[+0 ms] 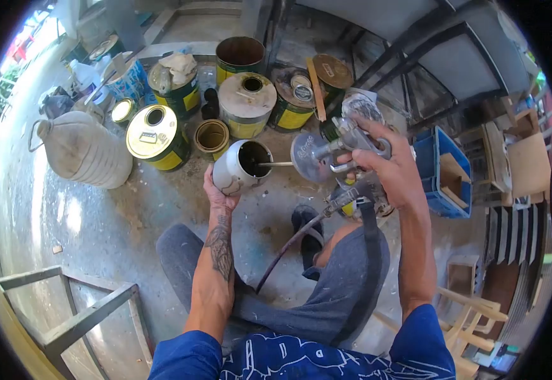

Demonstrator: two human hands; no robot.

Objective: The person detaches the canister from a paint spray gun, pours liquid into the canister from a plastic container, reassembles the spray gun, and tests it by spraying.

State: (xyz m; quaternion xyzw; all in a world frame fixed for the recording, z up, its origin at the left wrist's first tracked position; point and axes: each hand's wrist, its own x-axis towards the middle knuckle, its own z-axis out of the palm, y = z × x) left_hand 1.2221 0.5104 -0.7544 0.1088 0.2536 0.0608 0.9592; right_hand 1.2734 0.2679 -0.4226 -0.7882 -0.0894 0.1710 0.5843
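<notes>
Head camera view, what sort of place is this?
Probably a paint or furniture-finishing workshop: stained cans crowd the floor, the right hand holds what looks like a spray gun, and a bare wood frame stands nearby.

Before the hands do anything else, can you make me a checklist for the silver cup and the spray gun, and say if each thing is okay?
1. Silver cup held: ok, the left hand has it.
2. Spray gun held: ok, it is in the right hand.
3. Thin tube lined up with the cup's mouth: ok, its end is at the opening.
4. Round lid on the cup: not ok, they are apart.
5. Hose joined firmly to the gun: cannot tell how tight it is.
6. Enough inside the cup: cannot tell, it is too dark in there.
</notes>
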